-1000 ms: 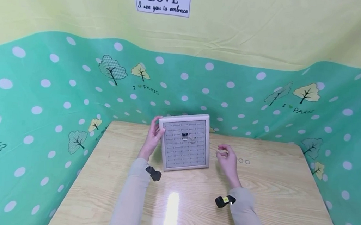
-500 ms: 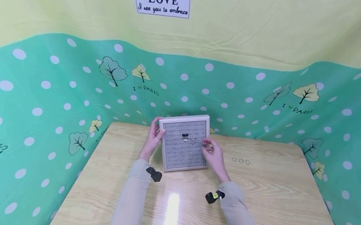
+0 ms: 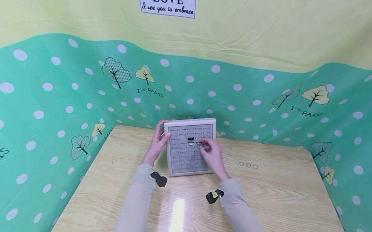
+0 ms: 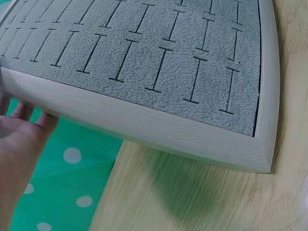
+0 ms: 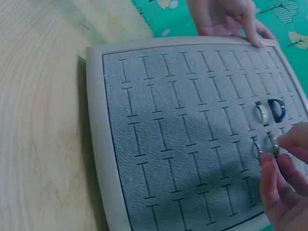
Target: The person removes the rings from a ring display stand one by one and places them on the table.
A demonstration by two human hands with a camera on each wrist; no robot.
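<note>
Holding the tilted gray ring tray point(image 3: 190, 147) by its left edge, the left hand point(image 3: 157, 143) has curled fingers on the frame. The right hand point(image 3: 210, 155) pinches a small ring point(image 5: 274, 144) over a slot, beside two rings point(image 5: 269, 113) already in the tray on the wooden table point(image 3: 281, 196).

A light wooden table point(image 3: 280, 211) stands against a green cloth backdrop point(image 3: 43, 94) with white dots and trees. Above it is yellow wall point(image 3: 278, 25) bearing a "LOVE" sign point(image 3: 166, 2). Light glares near the table's front edge.
</note>
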